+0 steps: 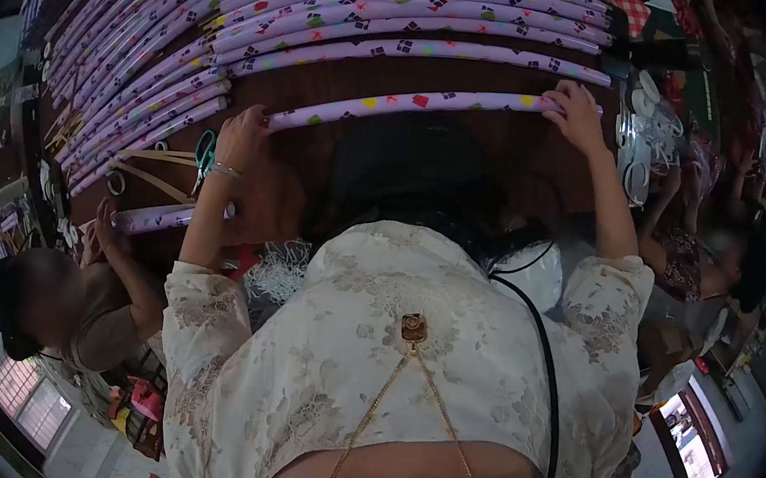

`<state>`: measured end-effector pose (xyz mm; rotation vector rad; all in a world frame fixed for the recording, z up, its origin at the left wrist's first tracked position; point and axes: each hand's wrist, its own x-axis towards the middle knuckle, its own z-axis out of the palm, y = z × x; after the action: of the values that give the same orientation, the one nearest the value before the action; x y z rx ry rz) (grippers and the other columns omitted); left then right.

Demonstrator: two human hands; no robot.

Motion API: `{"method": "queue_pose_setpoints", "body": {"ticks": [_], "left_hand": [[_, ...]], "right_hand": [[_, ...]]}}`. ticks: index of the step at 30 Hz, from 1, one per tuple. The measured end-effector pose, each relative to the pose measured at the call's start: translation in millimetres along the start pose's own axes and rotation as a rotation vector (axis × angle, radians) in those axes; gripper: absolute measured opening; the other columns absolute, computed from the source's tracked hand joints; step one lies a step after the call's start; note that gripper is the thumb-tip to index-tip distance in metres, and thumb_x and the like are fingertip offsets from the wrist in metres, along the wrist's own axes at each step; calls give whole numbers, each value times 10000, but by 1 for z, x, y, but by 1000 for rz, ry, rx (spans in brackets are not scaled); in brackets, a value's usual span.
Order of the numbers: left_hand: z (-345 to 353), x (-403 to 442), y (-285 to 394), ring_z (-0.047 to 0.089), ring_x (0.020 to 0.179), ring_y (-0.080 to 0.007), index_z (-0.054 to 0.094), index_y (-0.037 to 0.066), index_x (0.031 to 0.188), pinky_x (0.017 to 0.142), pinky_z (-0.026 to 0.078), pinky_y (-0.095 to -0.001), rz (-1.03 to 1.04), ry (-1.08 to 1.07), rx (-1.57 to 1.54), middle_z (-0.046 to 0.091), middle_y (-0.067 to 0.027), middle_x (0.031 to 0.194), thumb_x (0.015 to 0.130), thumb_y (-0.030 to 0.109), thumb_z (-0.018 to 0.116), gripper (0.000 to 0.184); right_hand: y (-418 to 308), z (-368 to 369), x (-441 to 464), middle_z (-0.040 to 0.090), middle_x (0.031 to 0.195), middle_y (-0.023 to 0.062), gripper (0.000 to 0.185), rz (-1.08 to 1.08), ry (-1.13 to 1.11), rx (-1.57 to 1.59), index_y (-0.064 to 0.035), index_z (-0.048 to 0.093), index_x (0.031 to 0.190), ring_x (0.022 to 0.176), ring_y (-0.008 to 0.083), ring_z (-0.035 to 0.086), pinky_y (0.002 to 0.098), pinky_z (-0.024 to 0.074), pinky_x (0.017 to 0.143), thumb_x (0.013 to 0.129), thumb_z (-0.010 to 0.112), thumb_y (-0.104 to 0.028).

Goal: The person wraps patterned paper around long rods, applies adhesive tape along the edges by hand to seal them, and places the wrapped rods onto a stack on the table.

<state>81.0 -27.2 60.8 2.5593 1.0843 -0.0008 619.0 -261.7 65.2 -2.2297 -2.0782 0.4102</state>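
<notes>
A long purple patterned tube point(417, 103) lies across the dark table in front of me. At its left end is my left hand point(241, 138), its fingers closed round the tip. My right hand point(574, 114) is at the opposite end, with thumb and fingers gripping the tube. Teal-handled scissors point(205, 154) rest just beside my left wrist. Beyond the held tube, many similar purple tubes point(404, 50) lie side by side, with more piled to the left.
Left of me a co-worker point(64, 297) has hands at another purple tube point(163, 219). A tape roll point(116, 182) and thin strips point(158, 178) lie nearby. White coils point(640, 136) sit on the right, near other people. A black cable point(545, 352) crosses my right side.
</notes>
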Motion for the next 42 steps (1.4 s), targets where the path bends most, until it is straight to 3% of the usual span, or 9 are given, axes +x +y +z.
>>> {"method": "queue_pose_setpoints", "body": {"ticks": [3, 6, 11, 18, 24, 27, 33, 36, 42], "left_hand": [[4, 4, 5, 534, 916, -307, 566, 98, 1095, 796, 420, -399, 173, 321, 241, 567, -132, 1001, 763, 140, 584, 335], [17, 8, 2, 534, 926, -315, 601, 102, 1039, 810, 420, -392, -78, 236, 101, 577, -136, 1002, 771, 118, 562, 272], [23, 13, -15, 535, 921, -314, 622, 107, 1004, 809, 424, -388, -86, 255, -95, 581, -126, 991, 782, 124, 561, 231], [28, 18, -24, 533, 926, -313, 628, 102, 989, 802, 426, -387, -36, 254, -101, 580, -126, 977, 816, 129, 539, 197], [27, 16, -23, 529, 944, -310, 620, 101, 997, 815, 418, -392, -87, 209, -29, 573, -125, 988, 841, 140, 507, 197], [23, 16, -17, 528, 948, -309, 619, 105, 999, 814, 418, -391, -93, 212, -58, 572, -124, 993, 841, 138, 504, 199], [25, 16, -28, 532, 946, -305, 618, 112, 1006, 808, 424, -388, -31, 215, -38, 571, -128, 991, 830, 152, 524, 204], [26, 16, -27, 541, 933, -301, 621, 112, 995, 805, 430, -385, -32, 236, -35, 575, -119, 974, 808, 149, 544, 205], [27, 15, -22, 549, 905, -291, 628, 109, 980, 785, 434, -383, -24, 298, -59, 585, -107, 956, 804, 142, 539, 200]], "right_hand": [[-13, 3, 0, 514, 1097, 73, 346, 156, 84, 113, -173, 546, 1124, 1070, 260, 476, 402, 316, 963, 787, 594, -236], [-12, 21, 1, 514, 1134, 52, 315, 142, 311, 4, -163, 545, 1136, 1040, 228, 494, 404, 300, 968, 831, 548, -239], [-49, 42, 7, 510, 1193, 45, 318, 110, 473, 14, -124, 513, 1175, 1142, 228, 448, 419, 270, 985, 867, 493, -199], [-158, 61, 61, 239, 1425, -21, 462, -214, 136, 46, -173, 303, 1354, 1315, 155, 209, 460, 94, 1080, 923, 389, -316], [-103, 48, 35, 211, 1437, -15, 479, -196, 165, -96, -152, 297, 1352, 1315, 160, 212, 499, 158, 1052, 908, 416, -288], [-40, 35, 0, 225, 1434, 22, 479, 63, 115, -202, -123, 291, 1351, 1313, 192, 227, 524, 163, 1035, 907, 416, -253], [71, 35, -55, 271, 1413, 73, 462, 614, 398, -485, -77, 337, 1331, 1289, 240, 275, 515, 190, 1019, 927, 376, -296], [19, 19, -28, 313, 1393, 68, 435, 354, 626, -199, -105, 372, 1318, 1267, 237, 318, 487, 210, 1024, 919, 411, -272], [-105, 32, 42, 267, 1414, -18, 512, -208, 223, 9, -216, 315, 1346, 1286, 183, 278, 449, 228, 1041, 872, 504, -188]]}}
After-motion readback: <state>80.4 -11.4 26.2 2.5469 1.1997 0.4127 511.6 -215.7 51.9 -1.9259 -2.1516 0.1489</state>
